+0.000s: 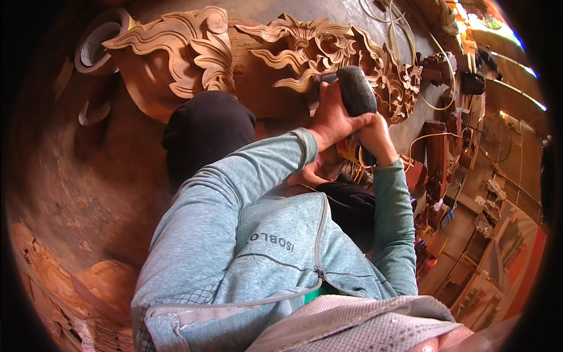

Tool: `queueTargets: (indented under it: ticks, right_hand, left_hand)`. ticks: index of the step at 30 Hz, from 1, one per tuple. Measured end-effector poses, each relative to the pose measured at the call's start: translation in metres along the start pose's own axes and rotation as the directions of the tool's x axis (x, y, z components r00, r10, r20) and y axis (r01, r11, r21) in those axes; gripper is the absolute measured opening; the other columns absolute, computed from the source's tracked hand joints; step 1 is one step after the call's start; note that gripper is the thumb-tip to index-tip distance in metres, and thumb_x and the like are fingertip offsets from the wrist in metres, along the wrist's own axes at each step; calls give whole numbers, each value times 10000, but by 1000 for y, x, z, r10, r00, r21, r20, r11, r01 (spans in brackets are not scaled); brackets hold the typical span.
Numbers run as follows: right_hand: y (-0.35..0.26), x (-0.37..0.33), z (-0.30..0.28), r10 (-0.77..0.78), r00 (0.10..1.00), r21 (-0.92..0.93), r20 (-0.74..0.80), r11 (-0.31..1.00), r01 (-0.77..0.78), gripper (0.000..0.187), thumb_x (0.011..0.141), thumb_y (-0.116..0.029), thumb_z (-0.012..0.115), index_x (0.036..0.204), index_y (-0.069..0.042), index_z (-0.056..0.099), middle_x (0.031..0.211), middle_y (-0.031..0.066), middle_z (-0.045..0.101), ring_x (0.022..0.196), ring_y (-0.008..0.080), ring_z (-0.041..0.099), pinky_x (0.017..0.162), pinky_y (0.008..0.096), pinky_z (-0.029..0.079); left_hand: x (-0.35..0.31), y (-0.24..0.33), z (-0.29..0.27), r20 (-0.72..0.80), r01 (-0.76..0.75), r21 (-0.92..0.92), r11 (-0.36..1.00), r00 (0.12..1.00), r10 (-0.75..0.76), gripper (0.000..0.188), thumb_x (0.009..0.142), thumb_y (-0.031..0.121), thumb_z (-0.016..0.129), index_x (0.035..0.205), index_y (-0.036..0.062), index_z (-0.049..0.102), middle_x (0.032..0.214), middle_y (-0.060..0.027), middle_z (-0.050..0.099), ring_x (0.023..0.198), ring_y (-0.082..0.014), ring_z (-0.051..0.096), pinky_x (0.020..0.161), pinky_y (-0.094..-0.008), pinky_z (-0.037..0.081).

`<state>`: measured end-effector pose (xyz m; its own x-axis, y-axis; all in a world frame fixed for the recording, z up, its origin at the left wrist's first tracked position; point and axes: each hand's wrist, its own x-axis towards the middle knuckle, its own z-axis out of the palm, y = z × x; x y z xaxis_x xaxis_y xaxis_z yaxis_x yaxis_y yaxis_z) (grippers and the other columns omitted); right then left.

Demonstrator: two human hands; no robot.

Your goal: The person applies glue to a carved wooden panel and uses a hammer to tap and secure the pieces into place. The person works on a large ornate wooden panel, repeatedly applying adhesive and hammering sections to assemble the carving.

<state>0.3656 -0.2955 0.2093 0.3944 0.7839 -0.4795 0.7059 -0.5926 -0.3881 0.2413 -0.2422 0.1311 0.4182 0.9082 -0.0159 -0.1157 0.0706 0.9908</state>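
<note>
Both hands are closed around a dark, rounded handheld tool (356,91), which looks like a power tool; its working end is hidden. My left hand (333,114) wraps its left side, and my right hand (377,139) grips it from the right and below, touching the left. Just beyond lies a carved wooden panel (334,44) with pierced leaf and scroll work. Another carved wooden piece (212,61), with wavy leaf shapes, sits to its left. Whether the tool touches the panel, I cannot tell.
A roll of tape (101,42) lies at the far left. Dark rounded cloth (210,129) rises left of my arms. Pale cable (404,26) loops across the floor behind. Wooden blocks (435,155) and clutter line the right; more carved wood (50,267) lies lower left.
</note>
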Motion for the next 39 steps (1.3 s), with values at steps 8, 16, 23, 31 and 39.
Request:
queueTargets:
  ticks: [8,16,23,31,39]
  right_hand:
    - [11,0,-3,3,999,171,53,985,-12,154,828,-82,691,691,-11,679,581,2,611,508,77,559,455,283,438]
    - [-2,6,-6,41,999,186,18,982,-43,130,823,-78,684,734,16,682,613,11,625,542,82,579,497,278,466]
    - [-17,15,-16,38,999,-11,17,999,-38,200,833,-170,664,753,13,668,580,63,610,548,134,606,499,340,472]
    - [-39,3,-18,-24,1000,-104,5,994,24,281,844,-232,645,1016,-14,691,844,205,714,863,322,726,729,415,546]
    - [-45,14,-23,33,999,-162,24,986,-29,297,830,-234,681,1029,-14,694,852,201,717,841,278,727,720,401,548]
  left_hand:
    - [-10,7,12,-159,37,164,986,987,-11,929,606,501,905,1295,55,469,1127,-188,484,1054,-357,519,958,-451,455]
    - [8,13,2,-1,122,34,992,992,-122,894,595,410,899,1262,23,446,1166,-175,490,1150,-374,465,1008,-461,441]
    - [12,1,6,-75,41,-21,999,996,-42,919,615,442,896,1275,3,433,1159,-205,478,1122,-374,495,980,-460,455]
    - [-2,10,5,-179,37,-70,997,983,-49,861,680,412,886,1283,-5,436,1156,-179,472,1098,-306,533,951,-411,467]
    - [21,-3,4,-94,36,-168,985,994,-52,922,614,411,918,1290,12,436,1184,-211,465,1060,-355,540,956,-435,467]
